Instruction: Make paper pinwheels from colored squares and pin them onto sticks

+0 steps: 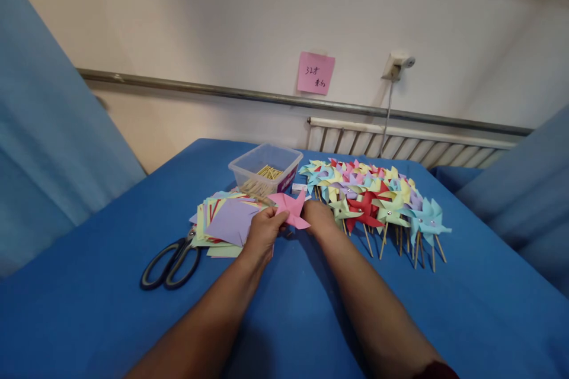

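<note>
- Pink paper pinwheel (291,208), at the far end of both forearms, between the left hand (265,228) and the right hand (317,216), just in front of a clear plastic box (242,174) of sticks (269,172).
- Left hand gripping the pinwheel by its left side, thumb laid across the front.
- Right hand close against the pinwheel's right side, fingers turned out of sight; cannot tell whether gripping.
- Just left of the left hand: a pile of coloured paper (231,222), purple on top; at its near-left corner, black-handled scissors (183,243).
- Close to the right hand on its right: a crowd of pinwheels on sticks (364,207), leaving little sideways room there.
- Far edge of the blue desk (288,290) just behind the box and crowd, before a radiator (351,141).
- Blue curtains (57,142) along both sides.
- Open room: between the forearms, and nearer than the scissors and the crowd.
</note>
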Demonstrator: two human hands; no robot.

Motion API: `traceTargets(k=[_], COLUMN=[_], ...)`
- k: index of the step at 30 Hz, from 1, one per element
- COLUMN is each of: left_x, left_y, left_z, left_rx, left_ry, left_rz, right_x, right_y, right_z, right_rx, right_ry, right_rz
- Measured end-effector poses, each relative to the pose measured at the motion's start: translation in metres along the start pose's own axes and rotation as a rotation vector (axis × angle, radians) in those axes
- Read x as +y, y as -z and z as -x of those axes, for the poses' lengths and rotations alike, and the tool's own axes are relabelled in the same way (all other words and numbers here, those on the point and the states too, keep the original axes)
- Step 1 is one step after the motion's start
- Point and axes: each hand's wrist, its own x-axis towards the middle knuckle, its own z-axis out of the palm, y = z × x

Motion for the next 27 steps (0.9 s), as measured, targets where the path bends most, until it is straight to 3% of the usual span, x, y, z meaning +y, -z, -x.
traceTargets(k=[22, 27], left_x=[-0.005, -0.002], left_y=[0.008, 0.008], left_z=[-0.008, -0.007], left_rx=[0.015, 0.013], left_ry=[-0.045, -0.052], left_rz=[0.039, 0.063], right_x=[0.009, 0.015], right_y=[-0.01, -0.015], right_z=[0.005, 0.024], right_rx=[0.236, 0.17], right_ry=[-0.045, 0.042], right_rz=[-0.142, -0.205])
